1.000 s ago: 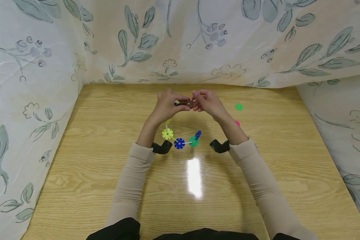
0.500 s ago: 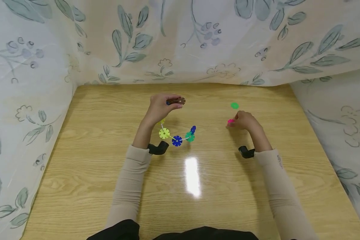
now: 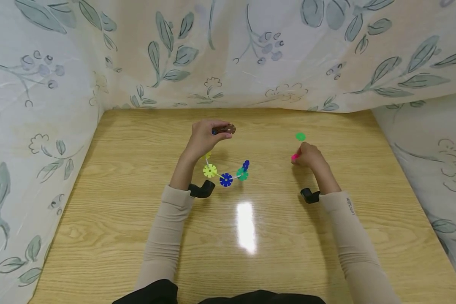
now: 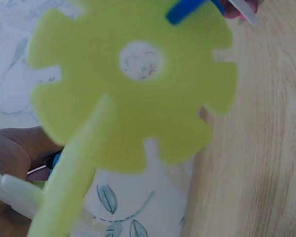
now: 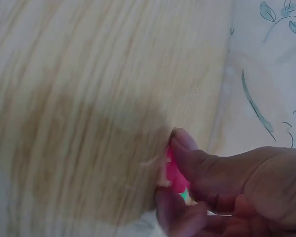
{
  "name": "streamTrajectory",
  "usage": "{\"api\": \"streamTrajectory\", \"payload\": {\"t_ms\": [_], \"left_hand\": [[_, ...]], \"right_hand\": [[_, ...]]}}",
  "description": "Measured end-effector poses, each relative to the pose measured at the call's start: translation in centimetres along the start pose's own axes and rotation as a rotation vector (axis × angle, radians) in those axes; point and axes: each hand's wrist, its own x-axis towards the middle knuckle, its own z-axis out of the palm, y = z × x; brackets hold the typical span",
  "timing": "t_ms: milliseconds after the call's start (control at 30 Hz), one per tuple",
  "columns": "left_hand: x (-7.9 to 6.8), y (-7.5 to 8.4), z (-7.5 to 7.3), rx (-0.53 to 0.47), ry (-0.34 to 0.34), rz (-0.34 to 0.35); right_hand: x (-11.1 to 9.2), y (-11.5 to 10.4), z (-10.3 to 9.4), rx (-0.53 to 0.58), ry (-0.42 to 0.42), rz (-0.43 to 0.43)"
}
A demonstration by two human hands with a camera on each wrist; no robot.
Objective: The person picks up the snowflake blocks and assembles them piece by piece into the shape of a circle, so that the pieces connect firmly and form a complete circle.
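Observation:
My left hand (image 3: 202, 137) grips a brown notched interlocking disc (image 3: 231, 128) at the end of a linked chain, above the table's far side. Below it, the chain shows a yellow disc (image 3: 210, 170), a blue disc (image 3: 226, 180), a teal disc (image 3: 242, 173) and a small dark blue piece (image 3: 245, 164); part is hidden behind the hand. Close to the left wrist camera, a yellow disc (image 4: 177, 108) fills much of the view. To the right, my right hand (image 3: 312, 157) pinches a pink disc (image 5: 175, 173) between thumb and fingertips, low over the table.
A loose green disc (image 3: 300, 136) lies on the wooden table (image 3: 281, 236) just beyond my right hand. Leaf-patterned cloth (image 3: 247, 55) rises along the table's back and both sides. Black wrist mounts (image 3: 202, 189) jut inward from both forearms.
My right hand has left the brown disc beside my left hand, moved right and toward me, and taken hold of the pink disc. My left hand has shifted slightly left with the chain.

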Motion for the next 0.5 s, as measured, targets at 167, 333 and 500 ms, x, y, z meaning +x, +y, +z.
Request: {"api": "streamTrajectory", "payload": {"t_ms": [167,333,500], "left_hand": [[0.1,0.0,0.2,0.009,-0.006,0.01],[0.2,0.3,0.4,-0.04,0.007,0.022],[0.5,0.8,0.8,-0.083,0.005,0.042]], "right_hand": [[-0.4,-2.1,0.2,0.105,0.212,-0.201],[-1.3,-7.5,0.2,0.393,0.349,-0.439],[-1.8,-11.4,0.0,0.601,0.338,-0.488]]}}
